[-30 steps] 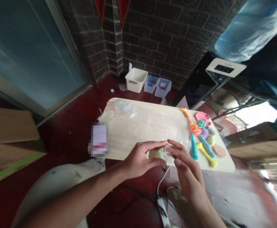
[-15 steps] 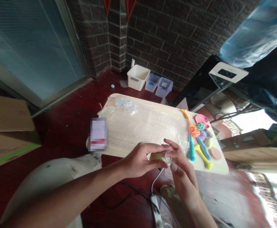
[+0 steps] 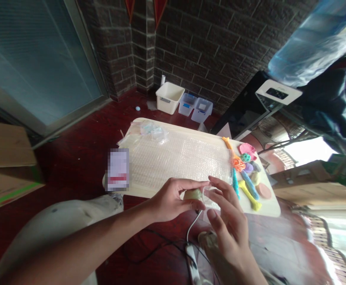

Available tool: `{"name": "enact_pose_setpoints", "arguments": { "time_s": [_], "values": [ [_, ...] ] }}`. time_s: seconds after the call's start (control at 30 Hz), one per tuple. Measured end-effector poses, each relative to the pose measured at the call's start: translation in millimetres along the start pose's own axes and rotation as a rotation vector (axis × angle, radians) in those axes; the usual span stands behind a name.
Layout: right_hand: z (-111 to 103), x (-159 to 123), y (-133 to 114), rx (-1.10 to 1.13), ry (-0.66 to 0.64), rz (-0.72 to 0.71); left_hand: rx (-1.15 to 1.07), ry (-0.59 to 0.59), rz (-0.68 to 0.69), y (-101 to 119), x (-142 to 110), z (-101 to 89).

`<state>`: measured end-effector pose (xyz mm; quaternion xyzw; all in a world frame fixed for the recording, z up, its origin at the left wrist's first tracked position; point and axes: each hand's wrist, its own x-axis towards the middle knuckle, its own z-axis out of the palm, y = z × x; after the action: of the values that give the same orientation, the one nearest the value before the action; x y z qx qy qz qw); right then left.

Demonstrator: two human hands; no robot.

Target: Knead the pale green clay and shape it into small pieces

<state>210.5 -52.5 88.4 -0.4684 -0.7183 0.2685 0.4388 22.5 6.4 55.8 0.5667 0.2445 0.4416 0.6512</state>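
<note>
Left hand (image 3: 168, 200) grips the pale green lump (image 3: 193, 194) between thumb and fingers.

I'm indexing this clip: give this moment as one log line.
left hand: holding pale-green item | right hand: fingers at clear plastic | bubble wrap: on table | yellow piece: on table, right

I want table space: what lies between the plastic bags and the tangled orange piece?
The head view shows bubble wrap lying on the table between the bags and the orange piece.

Dark brick wall (image 3: 187, 51) above a glossy red floor (image 3: 80, 134), with bright daylight at right.
</note>
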Motion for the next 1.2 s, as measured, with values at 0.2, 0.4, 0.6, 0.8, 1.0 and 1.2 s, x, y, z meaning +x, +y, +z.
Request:
{"name": "enact_pose_setpoints", "arguments": {
  "time_s": [0.2, 0.4, 0.6, 0.8, 1.0, 1.2],
  "values": [
    [1.9, -0.1, 1.5, -0.004, -0.069, 0.025, -0.033, -0.04, -0.044, -0.2, -0.7, -0.1],
    [-3.0, 0.7, 0.5, -0.092, -0.031, -0.034, -0.124, -0.058, -0.119, 3.9, 0.9, -0.7],
    [-11.5, -0.1, 0.4, -0.181, -0.082, -0.128, -0.202, -0.095, -0.185, 8.1, 2.6, 0.4],
    [-14.5, 2.3, -2.3, -0.262, -0.181, -0.142, -0.202, -0.158, -0.197, 7.8, 2.1, -0.2],
    [-14.0, 4.5, -4.0, -0.304, -0.226, -0.152, -0.208, -0.193, -0.2, 6.7, 1.8, -1.0],
    [-17.1, 5.5, -5.5, -0.34, -0.21, -0.184, -0.232, -0.193, -0.218, 4.3, 1.3, -0.7]
  ]
}}
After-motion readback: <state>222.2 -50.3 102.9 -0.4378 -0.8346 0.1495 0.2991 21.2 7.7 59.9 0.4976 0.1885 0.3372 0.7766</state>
